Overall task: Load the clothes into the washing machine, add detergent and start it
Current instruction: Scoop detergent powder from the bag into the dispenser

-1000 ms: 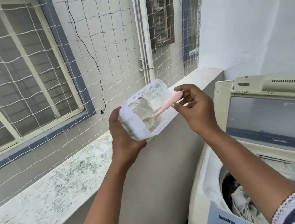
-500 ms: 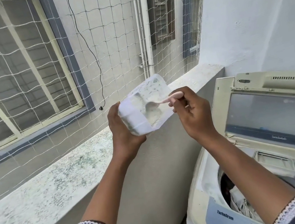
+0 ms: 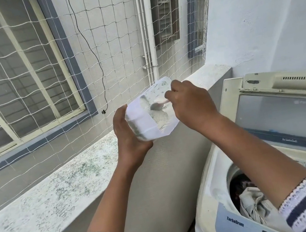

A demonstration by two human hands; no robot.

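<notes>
My left hand [image 3: 129, 138] grips a translucent white detergent tub [image 3: 149, 124] from below and tilts its mouth toward me; pale powder lies inside. My right hand [image 3: 191, 105] pinches a small pink spoon [image 3: 159, 105] whose bowl is down in the powder. Both hands are above the balcony ledge. At the lower right stands the top-loading washing machine [image 3: 211, 207], its lid [image 3: 288, 110] raised. Clothes [image 3: 250, 198], dark and beige, lie in its drum, partly hidden by my right forearm.
A speckled concrete ledge [image 3: 62, 187] runs along the left, with a white rope net [image 3: 19, 82] stretched above it. Beyond the net are windows, a drainpipe and a hanging black cable. A white wall [image 3: 265, 14] rises behind the machine.
My right hand has pushed the spoon deeper into the tub, from the rim down into the powder. The tub has tilted a little and both hands have shifted slightly.
</notes>
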